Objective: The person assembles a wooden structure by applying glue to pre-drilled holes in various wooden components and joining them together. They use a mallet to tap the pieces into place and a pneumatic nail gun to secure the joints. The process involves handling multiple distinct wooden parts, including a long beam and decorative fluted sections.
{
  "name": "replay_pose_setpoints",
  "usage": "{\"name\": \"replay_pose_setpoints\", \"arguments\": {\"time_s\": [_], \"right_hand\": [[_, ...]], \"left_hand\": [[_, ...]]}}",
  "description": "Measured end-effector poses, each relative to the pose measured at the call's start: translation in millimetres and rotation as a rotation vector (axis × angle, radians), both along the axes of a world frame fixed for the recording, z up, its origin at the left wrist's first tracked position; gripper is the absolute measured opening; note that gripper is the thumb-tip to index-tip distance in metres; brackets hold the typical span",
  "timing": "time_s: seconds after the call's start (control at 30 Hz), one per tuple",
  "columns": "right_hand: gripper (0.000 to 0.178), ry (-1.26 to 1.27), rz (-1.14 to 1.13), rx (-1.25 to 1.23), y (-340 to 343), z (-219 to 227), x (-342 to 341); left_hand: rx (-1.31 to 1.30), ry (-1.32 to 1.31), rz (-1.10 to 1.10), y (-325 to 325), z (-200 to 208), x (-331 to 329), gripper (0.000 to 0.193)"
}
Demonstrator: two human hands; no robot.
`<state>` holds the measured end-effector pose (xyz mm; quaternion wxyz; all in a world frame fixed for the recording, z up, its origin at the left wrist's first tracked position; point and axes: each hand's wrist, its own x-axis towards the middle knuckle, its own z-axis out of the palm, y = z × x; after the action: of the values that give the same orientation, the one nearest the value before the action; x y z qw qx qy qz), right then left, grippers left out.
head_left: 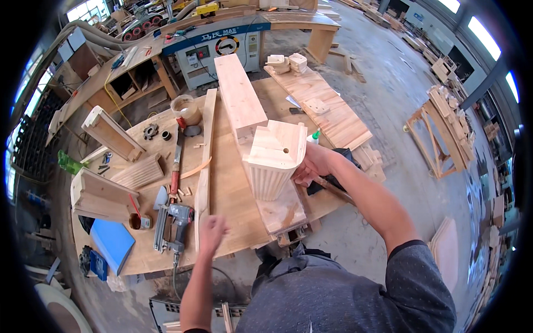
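A pale wooden corner block [272,161] with a fluted front and a small hole in its top stands on a wooden board [280,213] near the table's front edge. My right hand [315,165] is against its right side, fingers bent around the edge and partly hidden by it. My left hand [212,233] hovers by the near end of a long wood strip [204,188]. Its fingers are curled, a little blurred, and what they hold, if anything, is hidden. A nail gun [180,222] lies left of that hand. Behind the block rests a thick wooden beam [240,91].
On the table's left lie fluted wooden pieces [139,172], a red-handled chisel [176,166], a glue jar [140,221] with a brush and a blue board [112,244]. A green-capped bottle [315,136] and a wide panel [327,105] sit right. A blue machine [214,50] stands beyond.
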<state>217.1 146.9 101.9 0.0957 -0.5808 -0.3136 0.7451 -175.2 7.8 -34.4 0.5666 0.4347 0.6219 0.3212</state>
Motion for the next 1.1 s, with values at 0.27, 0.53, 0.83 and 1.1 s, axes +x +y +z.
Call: {"name": "replay_pose_setpoints", "arguments": {"time_s": [0.27,0.53,0.83,1.1], "right_hand": [[0.069,0.167,0.217,0.022,-5.3,4.4,7.1],[0.079,-0.03,0.306,0.465,-55.6,44.1,-3.1],[0.024,-0.286,0.059,1.285,-58.3,-22.4,-18.4],[0.033,-0.227,0.086,1.043,-44.7,-31.6,-2.9]], "left_hand": [[-0.62,-1.323,-0.306,58.3,45.4,130.8,0.097],[-0.334,-0.721,-0.113,51.0,123.5,127.8,0.054],[0.538,0.178,-0.098,63.9,102.7,152.8,0.032],[0.45,0.152,-0.037,75.2,75.9,154.5,0.026]]}}
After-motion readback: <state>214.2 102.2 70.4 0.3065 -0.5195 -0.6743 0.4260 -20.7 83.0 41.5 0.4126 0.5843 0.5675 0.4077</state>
